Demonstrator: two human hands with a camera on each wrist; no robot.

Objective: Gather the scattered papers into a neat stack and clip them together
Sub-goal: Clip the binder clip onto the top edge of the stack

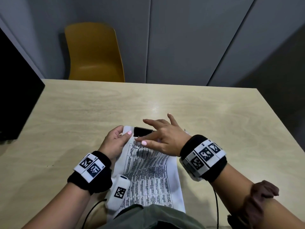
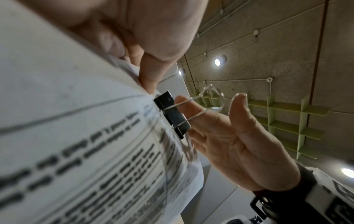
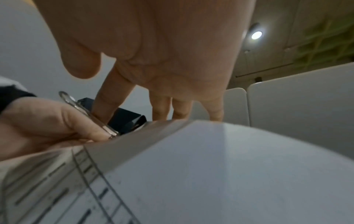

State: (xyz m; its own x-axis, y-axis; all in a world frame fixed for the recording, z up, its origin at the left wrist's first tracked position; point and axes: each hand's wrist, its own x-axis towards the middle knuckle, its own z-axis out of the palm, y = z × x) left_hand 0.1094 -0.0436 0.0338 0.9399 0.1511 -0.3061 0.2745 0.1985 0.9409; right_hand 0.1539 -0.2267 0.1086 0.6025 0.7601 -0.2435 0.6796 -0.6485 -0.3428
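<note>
A stack of printed papers point(image 1: 148, 176) lies on the wooden table point(image 1: 79, 109), its near end over my lap. A black binder clip point(image 1: 140, 130) sits on the stack's far edge, one wire handle point(image 2: 195, 104) sticking out. My left hand point(image 1: 126, 132) pinches the stack's far left corner between thumb and fingers, right beside the clip. My right hand point(image 1: 148, 134) hovers over the clip with fingers spread and straight. Its index finger point(image 3: 107, 104) touches the clip's black body point(image 3: 124, 121), and its thumb point(image 1: 144, 142) rests by the handle that lies flat on the top sheet.
A yellow chair point(image 1: 94, 52) stands behind the table's far edge. A black panel point(image 1: 16, 96) borders the table on the left. Grey wall panels point(image 1: 189, 38) close the back. Cables hang from both wrist bands near the table's front edge.
</note>
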